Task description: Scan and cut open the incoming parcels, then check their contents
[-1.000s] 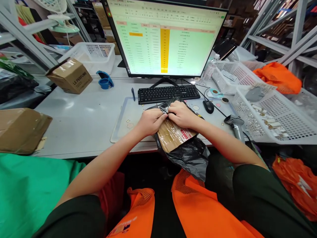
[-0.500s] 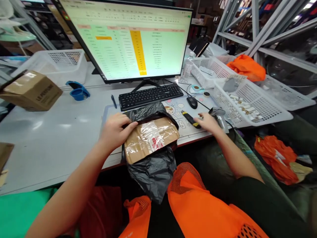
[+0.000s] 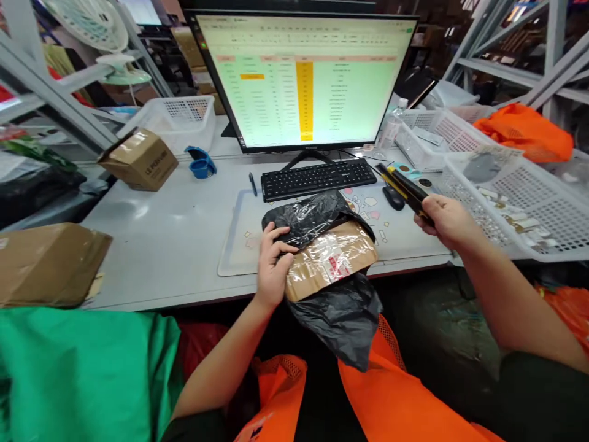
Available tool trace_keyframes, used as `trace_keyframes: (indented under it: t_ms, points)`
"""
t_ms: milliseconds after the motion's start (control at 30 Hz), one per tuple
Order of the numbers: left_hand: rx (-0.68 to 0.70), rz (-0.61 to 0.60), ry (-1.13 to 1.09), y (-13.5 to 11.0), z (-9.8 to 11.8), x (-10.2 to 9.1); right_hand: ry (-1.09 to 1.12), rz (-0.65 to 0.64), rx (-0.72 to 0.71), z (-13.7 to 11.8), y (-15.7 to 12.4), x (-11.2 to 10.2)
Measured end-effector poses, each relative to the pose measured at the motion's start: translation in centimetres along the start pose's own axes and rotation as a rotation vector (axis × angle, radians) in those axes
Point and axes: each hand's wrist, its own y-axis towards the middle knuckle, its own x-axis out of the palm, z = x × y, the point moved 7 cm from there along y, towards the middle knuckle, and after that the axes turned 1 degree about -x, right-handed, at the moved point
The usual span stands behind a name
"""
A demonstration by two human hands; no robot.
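Head view: the right hand (image 3: 448, 222) is closed around a black-and-yellow cutter (image 3: 405, 186), which partly covers the mouse (image 3: 392, 198) in view. The cardboard package (image 3: 313, 269) overhangs the front edge of the desk (image 3: 161, 252), with a black plastic bag (image 3: 338, 314) around its far side and hanging below its near side. The left hand (image 3: 272, 270) rests on the bag at the package's left end; whether its fingers pinch the plastic cannot be told. 1 monitor (image 3: 269, 110) stands behind the keyboard (image 3: 317, 179)
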Motion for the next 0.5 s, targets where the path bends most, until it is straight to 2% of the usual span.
trace_keyframes:
  t_ms: [67,133,233,300,400,467,500]
  points:
    - [0.060,0.135,-0.064,-0.9,0.3,0.8,-0.045,-0.205,-0.097,-5.9,0.1,3.7]
    - [0.127,0.238,-0.103,-1.7,0.6,1.3,-0.275,-0.341,-0.252,-11.5,-0.3,7.3]
    - [0.171,0.303,-0.096,-2.2,1.0,1.5,-0.630,-0.360,-0.513,-17.6,-0.8,11.0]
    - [0.178,0.317,-0.077,-2.2,1.1,1.4,-0.787,-0.389,-0.601,-19.7,-0.8,13.0]
    - [0.175,0.320,-0.078,-1.9,1.1,1.1,-0.936,-0.485,-0.635,-21.2,-0.7,15.8]
    - [0.167,0.320,-0.086,-1.7,1.1,1.1,-0.987,-0.528,-0.643,-21.4,-0.8,16.5]
    - [0.161,0.319,-0.087,-1.7,1.1,1.1,-0.998,-0.550,-0.642,-21.2,-1.0,16.2]
